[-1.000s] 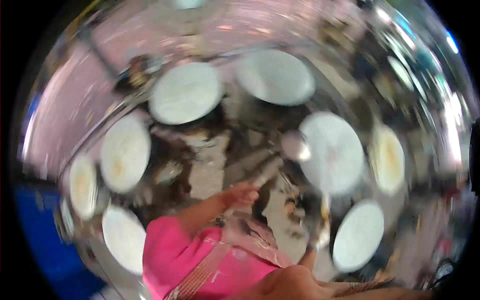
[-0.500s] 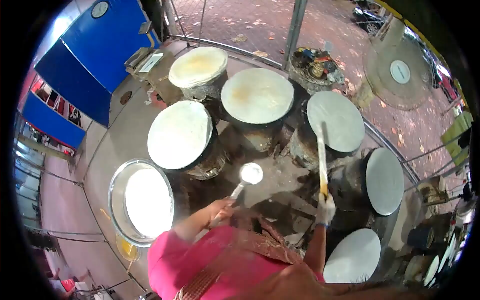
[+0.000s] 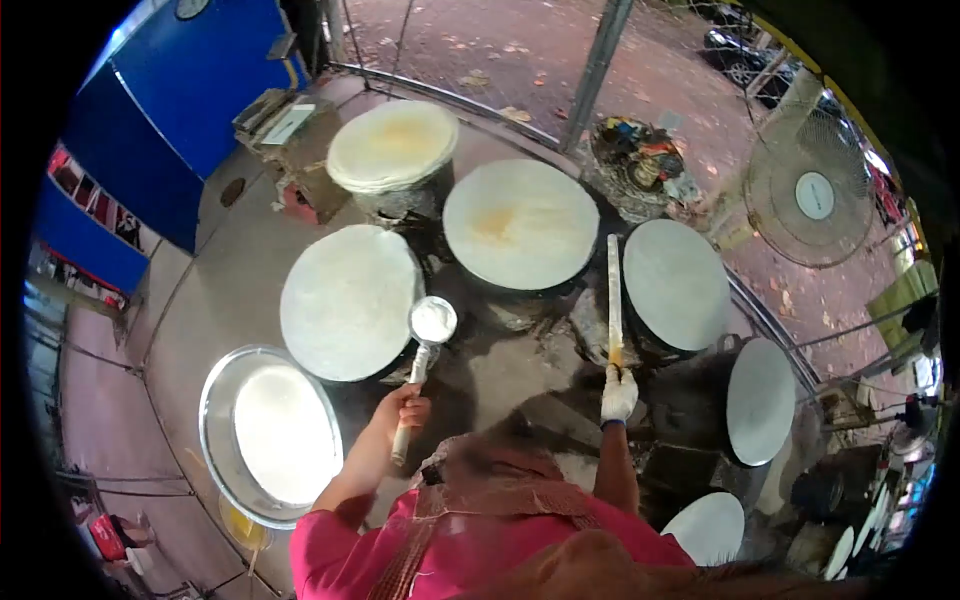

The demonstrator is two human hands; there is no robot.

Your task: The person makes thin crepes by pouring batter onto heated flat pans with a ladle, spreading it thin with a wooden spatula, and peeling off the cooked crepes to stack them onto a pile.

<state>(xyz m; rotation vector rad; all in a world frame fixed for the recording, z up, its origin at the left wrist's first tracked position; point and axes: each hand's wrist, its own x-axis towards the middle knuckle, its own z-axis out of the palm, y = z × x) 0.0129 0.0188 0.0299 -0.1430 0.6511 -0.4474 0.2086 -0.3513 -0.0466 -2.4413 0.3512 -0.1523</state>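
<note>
My bare left hand (image 3: 402, 412) is closed around the handle of a ladle (image 3: 433, 320) that carries white batter. The bowl of the ladle is at the right edge of the left round griddle (image 3: 350, 303); whether they touch I cannot tell. In my right hand (image 3: 619, 394), which wears a white glove, a long flat wooden spatula (image 3: 615, 300) points forward. Its blade is between the middle griddle (image 3: 521, 224), browned in one patch, and the right griddle (image 3: 677, 285), coated pale. Left of my left hand stands a metal basin (image 3: 213, 440) of white batter (image 3: 285, 430).
A stack of thin pale rounds (image 3: 392, 145) lies on a drum at the back left. Further griddles (image 3: 760, 402) stand at my right. A fan (image 3: 815, 195), a metal post (image 3: 598, 75) and a filled bin (image 3: 638, 165) are beyond. Blue panels (image 3: 200, 80) rise at the left.
My left hand has carried the ladle left and forward to the left griddle's edge. My right hand has moved the spatula left, off the right griddle. The view has shifted slightly.
</note>
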